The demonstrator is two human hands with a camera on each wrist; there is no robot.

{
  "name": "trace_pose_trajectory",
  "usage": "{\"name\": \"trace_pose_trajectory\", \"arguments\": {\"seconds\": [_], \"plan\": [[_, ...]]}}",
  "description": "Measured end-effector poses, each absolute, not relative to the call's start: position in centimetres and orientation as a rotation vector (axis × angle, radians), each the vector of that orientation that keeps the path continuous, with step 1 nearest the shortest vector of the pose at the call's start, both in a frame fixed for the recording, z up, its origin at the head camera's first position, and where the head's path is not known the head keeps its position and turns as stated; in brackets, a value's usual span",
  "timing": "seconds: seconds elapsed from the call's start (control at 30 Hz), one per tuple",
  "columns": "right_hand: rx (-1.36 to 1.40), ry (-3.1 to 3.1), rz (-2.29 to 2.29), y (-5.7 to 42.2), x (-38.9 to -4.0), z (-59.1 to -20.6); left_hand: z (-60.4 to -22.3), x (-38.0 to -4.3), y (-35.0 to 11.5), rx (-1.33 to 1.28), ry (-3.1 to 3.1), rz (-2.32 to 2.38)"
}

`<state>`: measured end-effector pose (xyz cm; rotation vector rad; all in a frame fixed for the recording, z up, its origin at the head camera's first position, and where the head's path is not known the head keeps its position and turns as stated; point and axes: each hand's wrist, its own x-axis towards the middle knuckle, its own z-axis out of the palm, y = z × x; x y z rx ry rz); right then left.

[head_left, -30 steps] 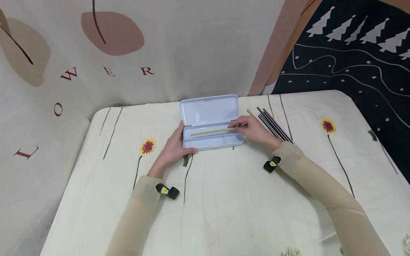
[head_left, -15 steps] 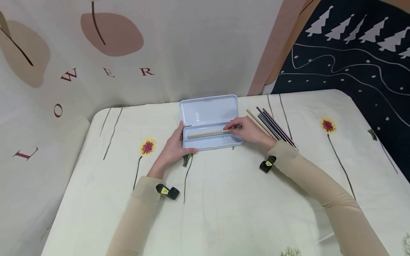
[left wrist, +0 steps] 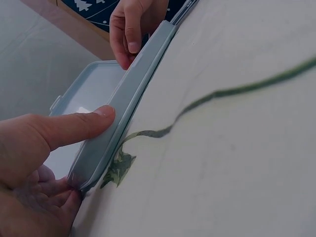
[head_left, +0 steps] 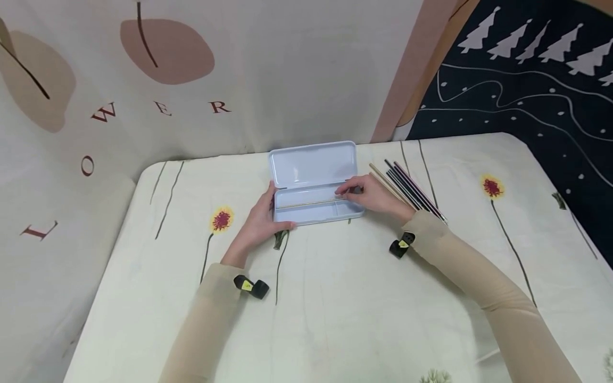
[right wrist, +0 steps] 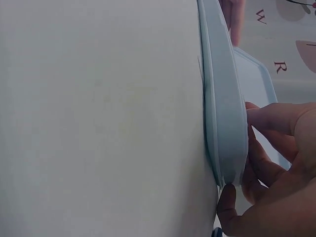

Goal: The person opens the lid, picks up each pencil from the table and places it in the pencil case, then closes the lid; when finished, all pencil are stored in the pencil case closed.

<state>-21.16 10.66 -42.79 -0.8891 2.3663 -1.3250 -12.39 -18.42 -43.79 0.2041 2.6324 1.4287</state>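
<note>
A pale blue pencil case point(head_left: 313, 215) lies with its lid point(head_left: 313, 165) raised at the back of the table. My left hand point(head_left: 258, 223) grips its left end, thumb along the front wall, as the left wrist view also shows. Inside, a thin pale pencil point(head_left: 308, 204) lies lengthwise along the divider. My right hand point(head_left: 371, 194) is over the right end of the case, fingers bent loosely just above the pencil's right end. In the right wrist view, the case wall point(right wrist: 228, 123) hides the right thumb tip, and the little finger is at the case's corner.
Several dark pencils point(head_left: 407, 183) lie in a bundle right of the case, close to the right forearm. Beside them are pale pencils point(head_left: 385, 178), partly behind the right hand. The flower-printed cloth point(head_left: 335, 298) covers the table, and a wall point(head_left: 306, 80) rises behind it.
The pencil in my right hand went left and down into the case's back compartment and now lies low along the divider. The right hand shifted slightly left; the left hand stayed put.
</note>
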Motion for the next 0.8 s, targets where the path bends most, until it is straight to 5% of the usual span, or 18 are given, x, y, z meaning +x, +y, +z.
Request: {"name": "trace_pose_trajectory", "arguments": {"seconds": [0.8], "plan": [[-0.650,2.488,-1.379,15.5,-21.1,-41.8,-43.8,-12.5,-18.4,0.210,2.625,1.428]]}}
